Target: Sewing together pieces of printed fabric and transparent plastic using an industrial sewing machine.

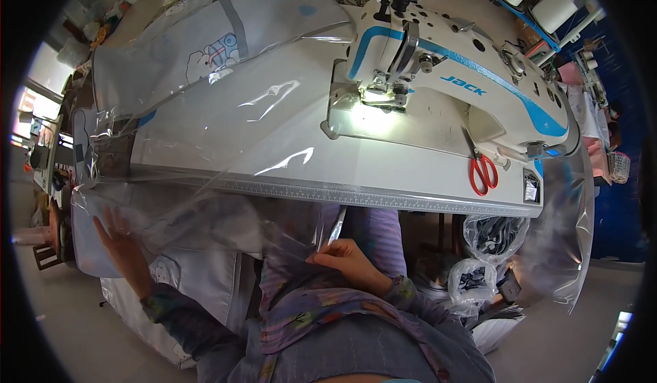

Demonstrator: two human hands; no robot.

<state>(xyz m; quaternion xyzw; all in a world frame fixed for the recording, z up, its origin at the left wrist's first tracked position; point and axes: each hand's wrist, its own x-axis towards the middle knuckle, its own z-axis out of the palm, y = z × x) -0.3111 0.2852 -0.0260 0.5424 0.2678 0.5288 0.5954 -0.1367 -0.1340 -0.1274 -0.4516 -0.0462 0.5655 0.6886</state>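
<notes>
A large clear plastic sheet [270, 102] spreads over the left part of the sewing table and hangs down over its front edge. My left hand [126, 249], fingers stretched out and apart, is at the hanging plastic on the left. Low in front of the table, my right hand [350, 263] pinches the edge of the clear sheet, where a shiny fold rises toward the table. Beyond, a white and blue sewing machine [458, 68] stands with its lamp lit over the needle area. Grey printed fabric [171, 58] with a cartoon figure lies under or beside the plastic at the far left.
Red-handled scissors [483, 175] lie on the table right of the needle area. A ruler strip [328, 193] runs along the front edge. Below right are plastic-lined bins [472, 278] of dark scraps. White thread cones [554, 10] stand at the back right.
</notes>
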